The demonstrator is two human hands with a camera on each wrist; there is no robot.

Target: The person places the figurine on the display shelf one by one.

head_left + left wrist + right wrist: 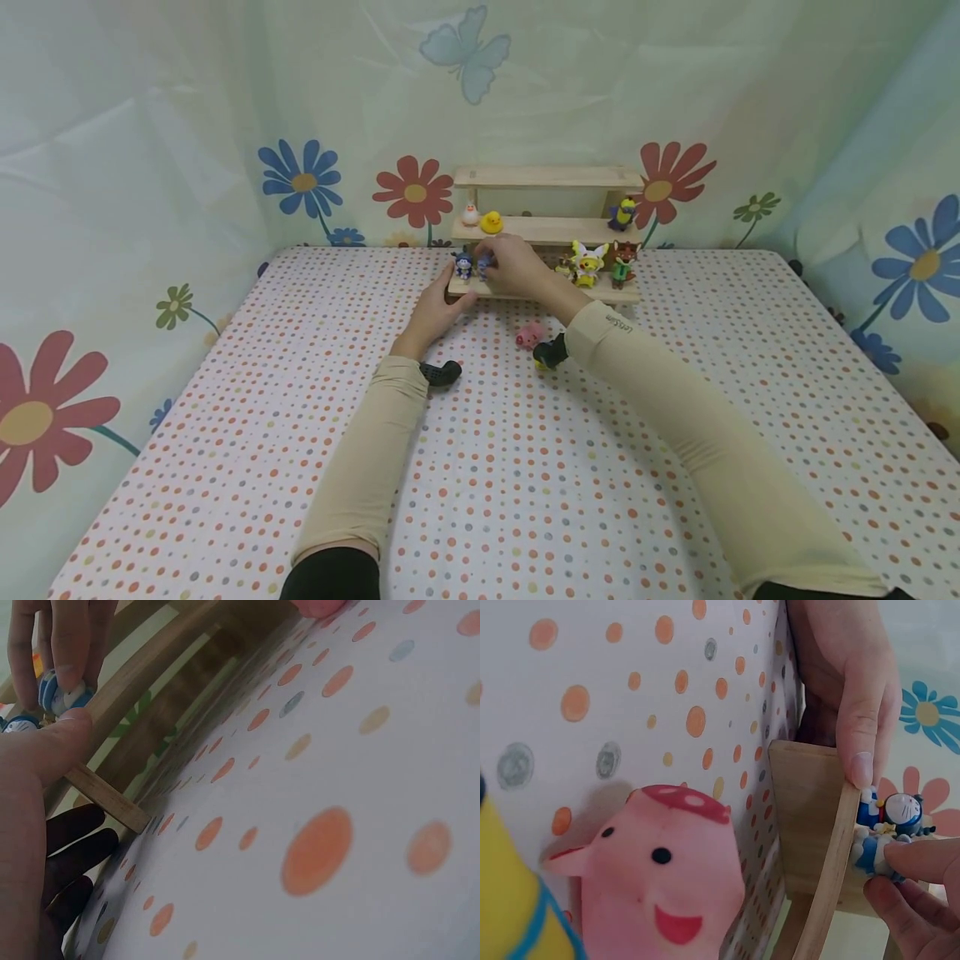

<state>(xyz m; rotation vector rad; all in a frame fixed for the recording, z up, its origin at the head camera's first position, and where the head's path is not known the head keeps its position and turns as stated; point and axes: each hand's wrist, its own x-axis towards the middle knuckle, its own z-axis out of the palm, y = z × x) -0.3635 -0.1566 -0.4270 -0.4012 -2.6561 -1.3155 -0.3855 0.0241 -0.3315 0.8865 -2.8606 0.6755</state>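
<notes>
A small blue-and-white figurine (868,853) is pinched between the thumb and fingers of my right hand (516,262), at the lowest tier of a wooden stepped shelf (555,230). Right beside it on that tier stands another blue-and-white cat figurine (463,265). My left hand (435,310) grips the shelf's lower left end; its thumb lies at the front edge and its fingers reach round the end. In the left wrist view, the thumb (56,746) is close to the pinched figurine. The right fingers partly hide that figurine in the head view.
Farther right on the lowest tier stand a yellow figure with white ears (587,265) and a fox figure (624,265). A white bird (470,215), a yellow duck (491,222) and a purple-and-yellow figure (622,214) occupy the middle tier. A pink pig (531,335) lies before the shelf, near a yellow toy (517,900).
</notes>
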